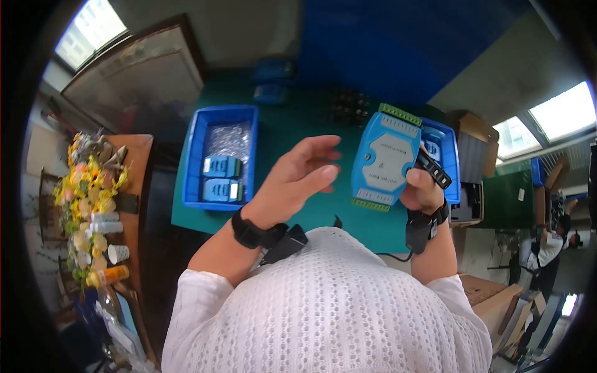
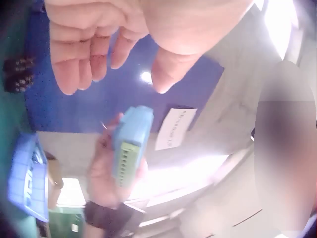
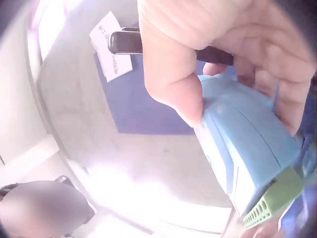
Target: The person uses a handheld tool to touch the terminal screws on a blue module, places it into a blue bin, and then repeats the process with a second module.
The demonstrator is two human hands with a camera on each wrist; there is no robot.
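Observation:
A light-blue module [image 1: 387, 158] with green terminal strips on two ends is gripped by the right hand [image 1: 423, 189], its labelled face up in the head view. The same hand [image 3: 233, 54] also holds a dark, slim object [image 3: 126, 42], seen too in the head view [image 1: 434, 169]; what it is I cannot tell. In the right wrist view the thumb presses the side of the module [image 3: 247, 134]. Left of the module, the left hand [image 1: 305, 177] hangs in the air with fingers apart, touching nothing. The left wrist view shows that hand [image 2: 114, 39] above the module [image 2: 132, 144].
On the green table [image 1: 292, 124], a blue bin [image 1: 191, 158] at left holds blue modules [image 1: 221, 189] and clear plastic packaging. A second blue bin [image 1: 455, 180] stands behind the right hand. Dark small parts [image 1: 350, 105] and more blue items [image 1: 270, 93] lie at the back.

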